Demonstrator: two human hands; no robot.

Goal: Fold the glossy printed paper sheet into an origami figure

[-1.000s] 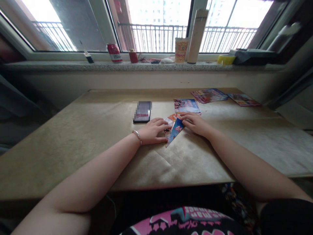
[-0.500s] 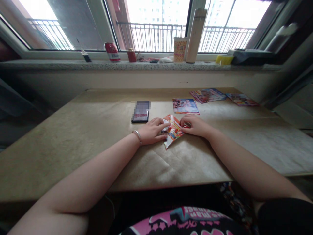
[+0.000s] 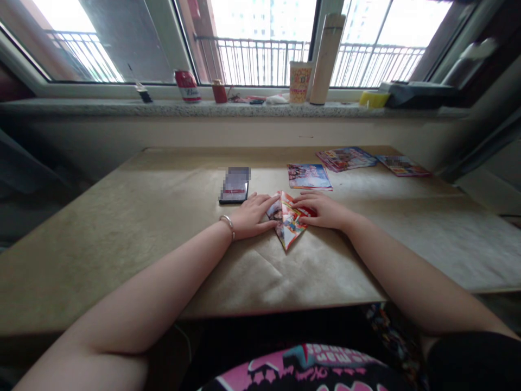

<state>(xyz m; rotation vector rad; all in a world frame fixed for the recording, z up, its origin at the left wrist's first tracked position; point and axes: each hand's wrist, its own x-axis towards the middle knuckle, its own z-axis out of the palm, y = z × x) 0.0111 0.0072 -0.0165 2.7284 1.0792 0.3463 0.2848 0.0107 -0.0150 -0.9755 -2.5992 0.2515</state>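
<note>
A folded piece of colourful printed paper (image 3: 290,225) lies on the brown paper-covered table (image 3: 122,228), its point toward me. My left hand (image 3: 252,216), with a bracelet at the wrist, lies flat with its fingers stretched onto the paper's left side. On the paper's right side rests my right hand (image 3: 321,210), fingers extended and pressing down. A dark phone (image 3: 235,190) lies just beyond my left hand.
Three printed sheets (image 3: 308,176) (image 3: 347,158) (image 3: 402,165) lie at the table's back right. On the windowsill (image 3: 101,108) stand a red can (image 3: 187,86), a small red jar (image 3: 220,92), a patterned cup (image 3: 299,81), a tall beige flask (image 3: 324,51) and a yellow object (image 3: 373,98).
The folded paper has been turned over and swung round: first its blue side showed, now the red-printed side with its point straight toward me. Both hands shifted slightly over it.
</note>
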